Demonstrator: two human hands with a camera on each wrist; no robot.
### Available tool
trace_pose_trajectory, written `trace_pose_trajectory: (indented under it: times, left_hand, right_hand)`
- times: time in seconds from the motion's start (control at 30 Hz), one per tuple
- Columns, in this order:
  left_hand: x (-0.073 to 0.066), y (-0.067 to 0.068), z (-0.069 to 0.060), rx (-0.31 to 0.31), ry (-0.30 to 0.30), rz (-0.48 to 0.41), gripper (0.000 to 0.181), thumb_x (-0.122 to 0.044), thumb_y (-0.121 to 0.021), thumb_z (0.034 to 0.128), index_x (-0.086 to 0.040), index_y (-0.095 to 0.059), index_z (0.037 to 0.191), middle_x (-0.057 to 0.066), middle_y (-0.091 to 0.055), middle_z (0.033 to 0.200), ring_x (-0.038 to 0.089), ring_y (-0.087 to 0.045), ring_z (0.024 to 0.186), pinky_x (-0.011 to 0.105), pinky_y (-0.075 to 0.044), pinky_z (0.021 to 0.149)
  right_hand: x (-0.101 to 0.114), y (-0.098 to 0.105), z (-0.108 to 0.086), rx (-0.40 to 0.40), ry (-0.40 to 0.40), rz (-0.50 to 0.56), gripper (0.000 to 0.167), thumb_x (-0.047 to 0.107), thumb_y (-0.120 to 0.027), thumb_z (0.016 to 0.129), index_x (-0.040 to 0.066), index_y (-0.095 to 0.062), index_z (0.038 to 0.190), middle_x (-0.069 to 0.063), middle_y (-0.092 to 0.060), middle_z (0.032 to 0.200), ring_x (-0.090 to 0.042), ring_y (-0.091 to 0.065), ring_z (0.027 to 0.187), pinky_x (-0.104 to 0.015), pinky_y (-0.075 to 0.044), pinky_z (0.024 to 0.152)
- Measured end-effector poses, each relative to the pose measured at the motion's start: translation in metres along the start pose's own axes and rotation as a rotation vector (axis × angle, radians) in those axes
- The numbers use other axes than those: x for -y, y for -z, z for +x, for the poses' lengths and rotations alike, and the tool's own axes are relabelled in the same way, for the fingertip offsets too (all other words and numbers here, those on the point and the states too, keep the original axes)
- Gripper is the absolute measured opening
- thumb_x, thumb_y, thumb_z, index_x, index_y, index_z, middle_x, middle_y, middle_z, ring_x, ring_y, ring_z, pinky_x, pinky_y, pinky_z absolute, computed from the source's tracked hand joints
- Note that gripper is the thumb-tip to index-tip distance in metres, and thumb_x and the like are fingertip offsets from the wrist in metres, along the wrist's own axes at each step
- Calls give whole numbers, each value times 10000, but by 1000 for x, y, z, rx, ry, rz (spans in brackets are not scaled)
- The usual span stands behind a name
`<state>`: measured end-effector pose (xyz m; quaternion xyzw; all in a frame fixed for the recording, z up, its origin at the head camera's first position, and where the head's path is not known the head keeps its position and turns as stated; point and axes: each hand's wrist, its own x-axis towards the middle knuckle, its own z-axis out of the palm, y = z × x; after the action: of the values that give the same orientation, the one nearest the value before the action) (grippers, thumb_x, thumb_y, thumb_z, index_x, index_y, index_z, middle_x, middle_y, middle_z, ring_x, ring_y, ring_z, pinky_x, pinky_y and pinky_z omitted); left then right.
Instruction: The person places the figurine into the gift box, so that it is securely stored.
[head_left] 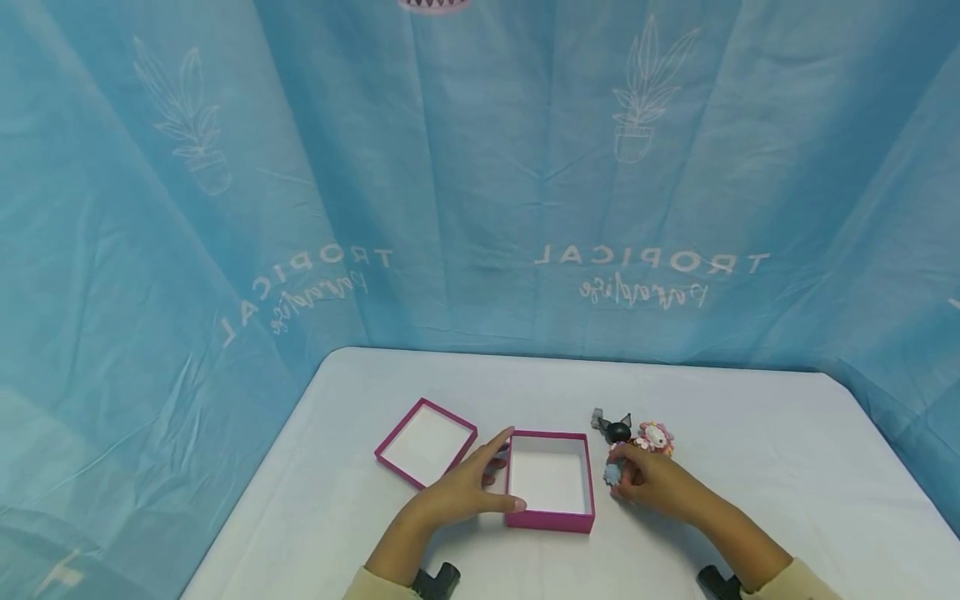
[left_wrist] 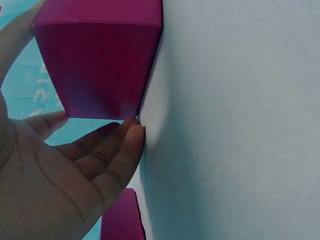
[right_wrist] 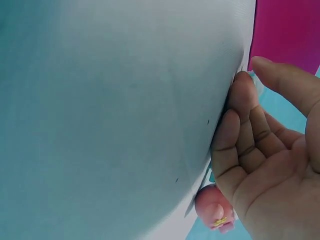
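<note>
An open magenta box with a white inside stands on the table. My left hand spans its left side, thumb at the near left corner and forefinger at the far one; in the left wrist view the fingers of my left hand reach along the magenta box. Right of the box, my right hand pinches a small blue-grey figure, mostly hidden by the fingers in the right wrist view, where my right hand has bent fingers low by the cloth.
A magenta lid with a white inside lies left of the box. Beyond my right hand are a black figure with pointed ears and a pink flower-like figure. Blue curtains hang behind the white table.
</note>
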<state>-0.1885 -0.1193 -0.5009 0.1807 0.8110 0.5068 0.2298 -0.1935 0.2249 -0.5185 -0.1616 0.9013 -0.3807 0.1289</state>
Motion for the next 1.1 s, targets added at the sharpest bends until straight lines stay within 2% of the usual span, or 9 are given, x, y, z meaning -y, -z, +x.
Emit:
trace_pose_trajectory:
  times: [0.27, 0.47, 0.63, 0.73, 0.9, 1.1]
  left_hand:
    - [-1, 0, -1, 8, -15, 3, 1063, -338, -852, 816, -392, -155, 1617, 106, -286, 1655, 318, -402, 1476, 487, -401, 1193]
    - [-1, 0, -1, 5, -10, 1, 1056, -369, -847, 816, -383, -160, 1619, 70, -278, 1664, 293, -399, 1482, 466, -402, 1196]
    - [-1, -1, 0, -12, -12, 48, 1073, -406, -850, 804, -360, -162, 1626, 16, -249, 1678, 267, -396, 1484, 444, -438, 1171]
    - [0, -2, 1, -33, -35, 96, 1060, -425, -851, 795, -378, -184, 1618, -26, -215, 1696, 250, -335, 1523, 460, -425, 1180]
    - [-1, -3, 1, -65, -75, 173, 1052, -479, -845, 781, -380, -205, 1610, -96, -169, 1708, 224, -195, 1580, 526, -312, 1237]
    - [-7, 0, -2, -72, -76, 213, 1051, -523, -830, 778, -377, -205, 1610, -187, -147, 1691, 243, -179, 1583, 587, -268, 1242]
  right_hand:
    - [0, -4, -1, -12, -44, 0, 341, 143, -802, 851, 108, -627, 1141, 22, -567, 761, -82, -500, 639, -207, -439, 544]
    - [-2, -1, -1, 2, -19, -4, 305, 165, -780, 875, 121, -633, 1138, 32, -589, 784, -63, -508, 650, -209, -451, 566]
    - [-3, 2, -2, 5, 3, 39, 307, 193, -764, 898, 104, -641, 1165, 23, -603, 824, -57, -535, 680, -204, -483, 578]
    - [-2, 3, -3, -21, 13, 45, 313, 212, -769, 896, 102, -655, 1166, 18, -610, 890, -59, -558, 750, -198, -506, 628]
    - [4, 2, -7, -81, 1, 74, 323, 224, -768, 899, 86, -660, 1170, -13, -657, 1055, -81, -626, 871, -189, -552, 702]
    - [11, 2, -10, -145, -20, 183, 340, 198, -734, 929, 42, -636, 1215, -53, -721, 1044, -128, -695, 880, -188, -573, 747]
